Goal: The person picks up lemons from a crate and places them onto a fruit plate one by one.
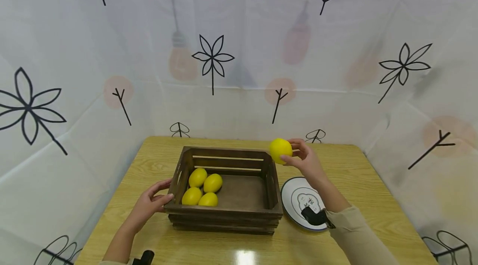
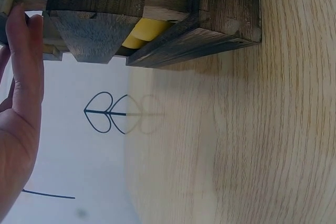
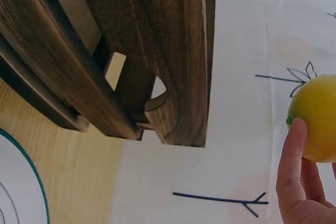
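Observation:
My right hand (image 1: 307,162) holds a yellow lemon (image 1: 281,151) between thumb and fingers, above the far right corner of a dark brown wooden crate (image 1: 224,212). In the right wrist view, a small green tip shows on the lemon (image 3: 318,119), beside the fingers. Inside the crate, several lemons (image 1: 213,183) lie grouped at the left end. My left hand (image 1: 151,202) rests on the crate's left side, with thumb and fingertips at the rim. From the left wrist, its fingers (image 2: 26,61) look nearly straight against the slatted end, and yellow shows through a gap.
A white plate (image 1: 295,198) with a blue rim and a printed centre sits right of the crate, partly hidden by my right forearm. Under both is a light wooden table (image 1: 157,242). A white cloth (image 1: 239,111) with drawn plants hangs around the table.

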`<state>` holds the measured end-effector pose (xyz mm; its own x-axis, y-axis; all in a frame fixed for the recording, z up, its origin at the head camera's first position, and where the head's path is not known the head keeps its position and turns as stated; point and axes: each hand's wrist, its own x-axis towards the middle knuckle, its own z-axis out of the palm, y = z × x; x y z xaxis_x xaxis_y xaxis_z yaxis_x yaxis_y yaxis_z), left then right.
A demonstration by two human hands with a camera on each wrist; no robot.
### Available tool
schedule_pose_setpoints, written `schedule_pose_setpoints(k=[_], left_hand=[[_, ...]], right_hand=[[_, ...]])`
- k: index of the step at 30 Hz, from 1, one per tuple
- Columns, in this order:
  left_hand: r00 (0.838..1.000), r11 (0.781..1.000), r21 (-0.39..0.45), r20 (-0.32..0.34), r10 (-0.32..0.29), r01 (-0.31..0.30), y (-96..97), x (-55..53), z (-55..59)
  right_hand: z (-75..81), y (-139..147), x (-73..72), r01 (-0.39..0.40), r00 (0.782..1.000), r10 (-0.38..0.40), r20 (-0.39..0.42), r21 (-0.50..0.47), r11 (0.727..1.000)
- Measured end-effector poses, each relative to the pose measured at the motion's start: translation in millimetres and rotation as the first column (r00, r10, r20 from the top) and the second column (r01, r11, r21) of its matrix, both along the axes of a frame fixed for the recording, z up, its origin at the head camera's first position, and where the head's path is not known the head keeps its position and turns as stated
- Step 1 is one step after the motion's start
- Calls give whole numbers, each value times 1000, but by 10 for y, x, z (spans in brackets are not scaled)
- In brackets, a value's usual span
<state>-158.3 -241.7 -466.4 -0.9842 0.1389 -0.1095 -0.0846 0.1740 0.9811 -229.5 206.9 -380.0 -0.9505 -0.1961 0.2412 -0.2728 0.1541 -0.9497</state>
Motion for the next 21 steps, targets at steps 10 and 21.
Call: schedule_pose_setpoints(k=[10, 21], left_hand=[[1000, 1000, -8, -8, -1, 1, -3, -3, -6], [1000, 1000, 0, -10, 0, 0, -3, -13, -20]], right_hand=[[-98, 115, 23, 46, 999, -45, 18, -16, 999], [-239, 200, 51, 112, 993, -110, 52, -44, 993]])
